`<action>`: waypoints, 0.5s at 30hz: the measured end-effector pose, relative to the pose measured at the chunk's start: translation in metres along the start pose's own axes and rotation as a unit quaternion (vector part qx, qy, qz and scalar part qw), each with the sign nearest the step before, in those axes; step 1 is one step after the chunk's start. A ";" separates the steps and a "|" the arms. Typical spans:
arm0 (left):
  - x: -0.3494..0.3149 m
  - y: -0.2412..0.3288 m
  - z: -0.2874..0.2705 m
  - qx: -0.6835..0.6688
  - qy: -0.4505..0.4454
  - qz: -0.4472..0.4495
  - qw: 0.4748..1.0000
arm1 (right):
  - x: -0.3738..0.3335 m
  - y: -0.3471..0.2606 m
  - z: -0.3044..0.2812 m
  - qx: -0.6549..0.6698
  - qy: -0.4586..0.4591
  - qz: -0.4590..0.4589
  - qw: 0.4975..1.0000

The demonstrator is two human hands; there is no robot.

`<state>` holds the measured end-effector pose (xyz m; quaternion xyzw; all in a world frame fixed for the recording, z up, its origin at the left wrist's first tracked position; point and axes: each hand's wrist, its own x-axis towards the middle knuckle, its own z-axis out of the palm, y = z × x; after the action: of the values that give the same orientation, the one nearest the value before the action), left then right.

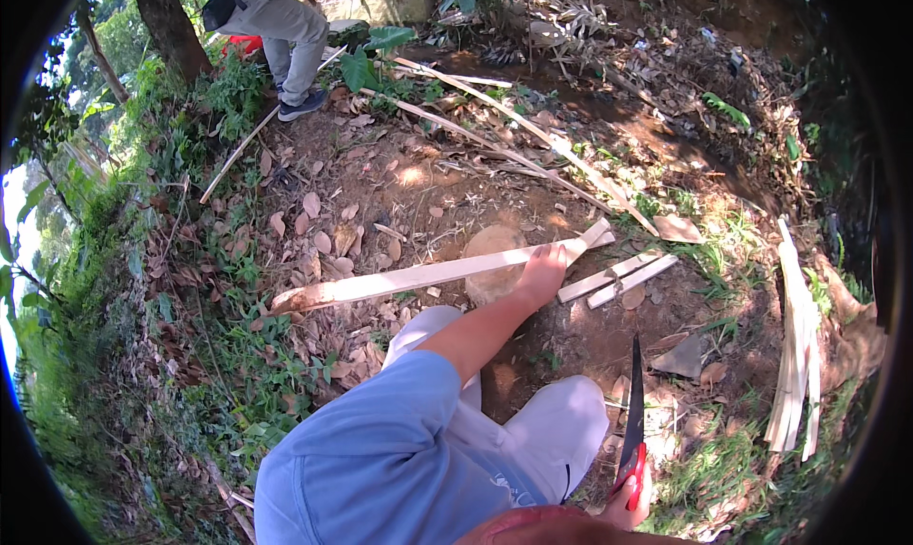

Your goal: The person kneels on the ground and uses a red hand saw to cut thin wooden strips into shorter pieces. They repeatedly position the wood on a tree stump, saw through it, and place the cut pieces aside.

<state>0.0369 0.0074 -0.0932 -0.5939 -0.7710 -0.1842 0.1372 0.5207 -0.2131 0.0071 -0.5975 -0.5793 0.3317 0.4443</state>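
Note:
My left arm stretches forward, and my left hand point(544, 273) grips a long, pale wooden strip point(409, 277) near its right end. A shorter wooden piece point(594, 233) slants up from under the fingers; whether the hand holds it too is hard to see. The long strip rests across a round tree stump point(491, 243), with its darker left end over the leaves. Low at the right, beside my knee, my right hand point(630, 509) is closed round the red handle of a hand saw point(635, 421). Its dark blade points forward, apart from the wood.
Two short cut strips point(618, 279) lie right of the stump. Long strips point(523, 126) cross the ground farther off, and a bundle of strips point(791, 355) lies at far right. A flat grey stone point(680, 357) is near the saw. Another person point(290, 36) stands at far left.

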 end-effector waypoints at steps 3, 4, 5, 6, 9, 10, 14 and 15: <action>0.010 -0.004 -0.001 0.011 -0.028 -0.003 1.000 | -0.010 -0.027 0.017 0.104 0.017 0.072 0.992; 0.012 -0.001 -0.002 -0.024 0.036 -0.015 0.999 | -0.012 -0.037 0.016 0.086 0.023 0.088 0.992; 0.023 0.010 -0.021 -0.125 0.001 -0.051 0.991 | -0.013 -0.046 0.014 0.065 0.034 0.112 0.991; 0.033 0.009 -0.027 -0.192 0.057 -0.066 0.978 | -0.015 -0.037 0.009 0.028 0.045 0.097 0.994; 0.063 -0.030 -0.030 -0.293 0.014 -0.196 0.936 | -0.019 -0.038 0.004 -0.013 0.071 0.152 0.986; 0.075 -0.045 -0.036 -0.323 -0.002 -0.220 0.920 | -0.021 -0.025 0.002 0.006 0.086 0.157 0.984; 0.085 -0.167 -0.042 -0.481 -0.109 -0.297 0.818 | -0.022 -0.035 0.007 0.032 0.108 0.144 0.983; 0.068 -0.226 -0.039 -0.525 -0.100 -0.317 0.783 | -0.018 -0.034 0.012 0.039 0.075 0.143 0.986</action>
<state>-0.1996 -0.0023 -0.0567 -0.3110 -0.7093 -0.5336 -0.3398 0.4942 -0.2314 0.0310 -0.6793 -0.4398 0.3688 0.4574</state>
